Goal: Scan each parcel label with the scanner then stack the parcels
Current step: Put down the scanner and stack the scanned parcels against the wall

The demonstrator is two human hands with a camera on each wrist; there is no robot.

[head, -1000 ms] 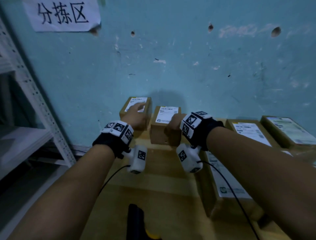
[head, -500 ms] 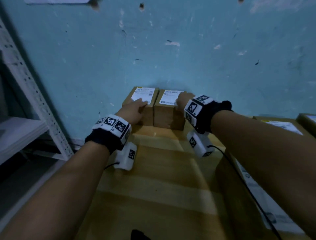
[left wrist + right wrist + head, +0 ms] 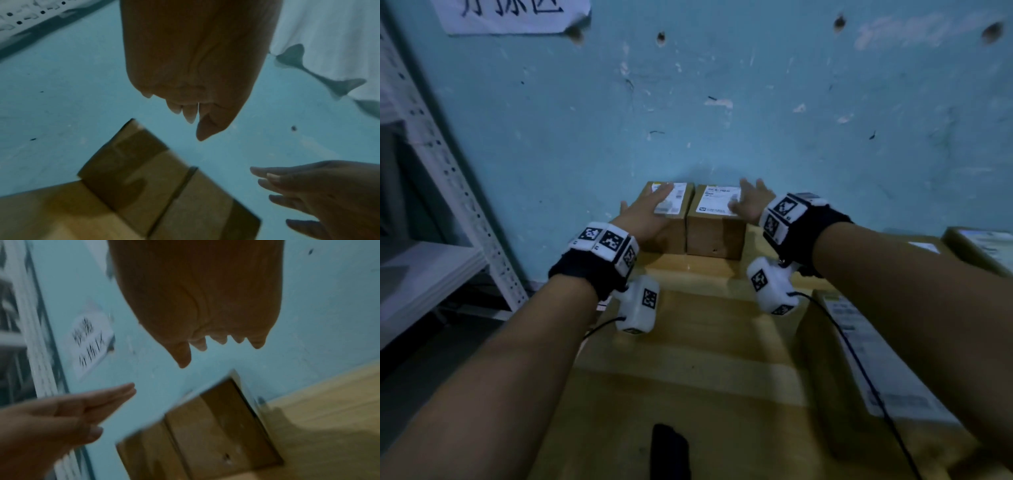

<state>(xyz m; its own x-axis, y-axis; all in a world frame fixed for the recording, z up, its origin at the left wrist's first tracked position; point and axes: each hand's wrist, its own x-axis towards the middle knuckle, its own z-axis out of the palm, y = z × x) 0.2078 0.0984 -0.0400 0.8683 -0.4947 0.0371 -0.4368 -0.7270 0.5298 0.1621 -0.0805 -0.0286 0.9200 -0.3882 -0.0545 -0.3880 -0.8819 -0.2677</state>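
Two small brown cardboard parcels sit side by side against the scuffed teal wall!

Left hand hovers flat-fingered over the left parcel, right hand splayed over the right parcel (white printed labels up), both on the wooden tabletop; neither grips.

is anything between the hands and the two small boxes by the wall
Nothing visible. The left hand and right hand are open just above the two small parcels, which sit side by side against the wall.
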